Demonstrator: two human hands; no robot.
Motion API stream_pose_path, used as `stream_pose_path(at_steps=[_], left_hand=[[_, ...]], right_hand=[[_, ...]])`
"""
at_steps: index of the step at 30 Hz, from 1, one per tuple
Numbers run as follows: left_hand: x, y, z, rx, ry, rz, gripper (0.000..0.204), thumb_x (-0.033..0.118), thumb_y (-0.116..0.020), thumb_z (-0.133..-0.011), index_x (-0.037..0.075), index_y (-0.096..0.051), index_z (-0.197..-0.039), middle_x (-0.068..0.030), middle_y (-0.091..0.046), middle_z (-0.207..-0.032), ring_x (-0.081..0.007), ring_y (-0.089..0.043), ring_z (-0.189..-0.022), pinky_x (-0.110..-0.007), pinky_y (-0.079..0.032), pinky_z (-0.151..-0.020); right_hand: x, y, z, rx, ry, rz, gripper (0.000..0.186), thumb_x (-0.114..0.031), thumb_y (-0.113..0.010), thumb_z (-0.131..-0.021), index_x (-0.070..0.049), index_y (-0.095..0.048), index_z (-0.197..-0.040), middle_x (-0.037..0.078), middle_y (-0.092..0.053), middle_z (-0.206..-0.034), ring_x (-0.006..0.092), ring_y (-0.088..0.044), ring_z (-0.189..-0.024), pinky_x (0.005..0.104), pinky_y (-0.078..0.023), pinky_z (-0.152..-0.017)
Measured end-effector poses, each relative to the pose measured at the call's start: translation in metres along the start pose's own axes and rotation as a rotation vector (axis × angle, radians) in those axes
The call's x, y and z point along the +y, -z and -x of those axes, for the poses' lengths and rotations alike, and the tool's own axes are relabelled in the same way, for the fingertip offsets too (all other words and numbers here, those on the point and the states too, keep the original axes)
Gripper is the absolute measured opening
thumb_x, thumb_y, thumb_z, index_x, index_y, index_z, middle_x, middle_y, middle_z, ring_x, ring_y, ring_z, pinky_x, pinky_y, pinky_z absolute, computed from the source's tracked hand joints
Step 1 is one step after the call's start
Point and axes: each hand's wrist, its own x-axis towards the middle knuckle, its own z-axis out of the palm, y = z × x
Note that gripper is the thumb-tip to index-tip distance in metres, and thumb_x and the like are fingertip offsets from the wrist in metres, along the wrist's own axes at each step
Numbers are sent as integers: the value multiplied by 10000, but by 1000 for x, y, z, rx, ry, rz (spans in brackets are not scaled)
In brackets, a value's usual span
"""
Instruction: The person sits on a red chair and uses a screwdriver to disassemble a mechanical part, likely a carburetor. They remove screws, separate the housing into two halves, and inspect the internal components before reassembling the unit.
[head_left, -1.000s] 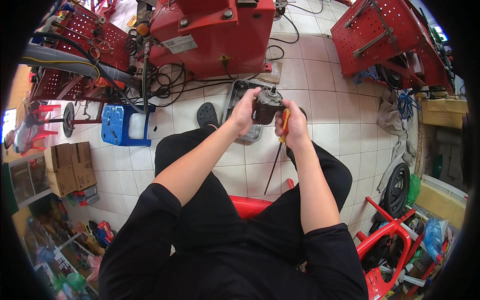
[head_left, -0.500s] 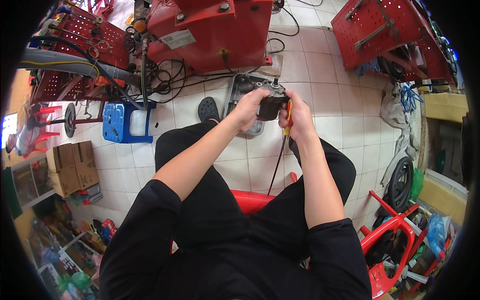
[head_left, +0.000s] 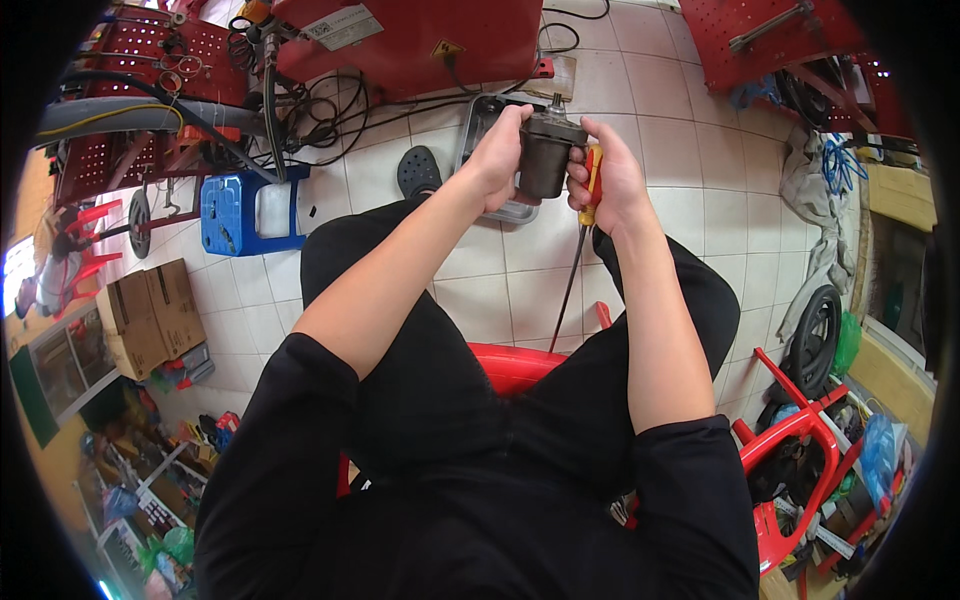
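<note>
Out in front of my knees I hold a dark cylindrical motor (head_left: 543, 160) upright, its short metal shaft pointing up. My left hand (head_left: 497, 158) is closed around its left side, thumb along the upper edge. On the other side my right hand (head_left: 618, 180) steadies the motor with thumb and fingertips. That same hand also keeps a screwdriver (head_left: 596, 188) against its palm, with a red and yellow handle and a long shaft slanting downward. Beneath the motor lies a grey tray (head_left: 518, 213) on the floor, largely hidden by my hands and the motor.
Ahead stands a red machine (head_left: 420, 50) with black cables (head_left: 345, 125) by its base. A blue plastic stool (head_left: 228, 212) is at the left, and cardboard boxes (head_left: 150, 320) behind it. To the right are a red perforated rack (head_left: 740, 60), a black tyre (head_left: 815, 340) and an overturned red chair (head_left: 800, 430).
The motor has been raised away from the tray and tipped so its dark cylinder shows more. Both hands moved up slightly with it, the screwdriver still in my right hand. My view has shifted too.
</note>
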Motion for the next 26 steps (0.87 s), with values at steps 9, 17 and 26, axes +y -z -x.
stream_pose_path(at_steps=[9, 17, 26], left_hand=[[-7, 8, -9, -87, -100, -15, 532, 495, -244, -879, 127, -612, -988, -54, -643, -934, -215, -575, -829, -505, -417, -752], [-3, 1, -1, -59, -133, 2, 522, 461, -258, -878, 87, -611, -970, -48, -653, -892, -162, -593, -790, -347, -479, -686], [0, 8, -5, -29, -30, -64, 548, 536, -249, -876, 152, -579, -1087, -72, -647, -967, -225, -604, -820, -409, -477, -709]], right_hand=[[-1, -3, -1, 4, -12, -16, 359, -420, -554, -829, -96, -465, -701, 1, -443, -547, 120, -389, -375, 254, -323, -373], [-2, -5, 2, 0, 7, 3, 343, -401, -546, -836, -97, -452, -710, 1, -432, -550, 110, -380, -379, 245, -318, -373], [-10, -10, 10, 101, 45, 193, 394, -445, -594, -826, -80, -482, -727, 7, -438, -563, 104, -369, -375, 242, -303, -352]])
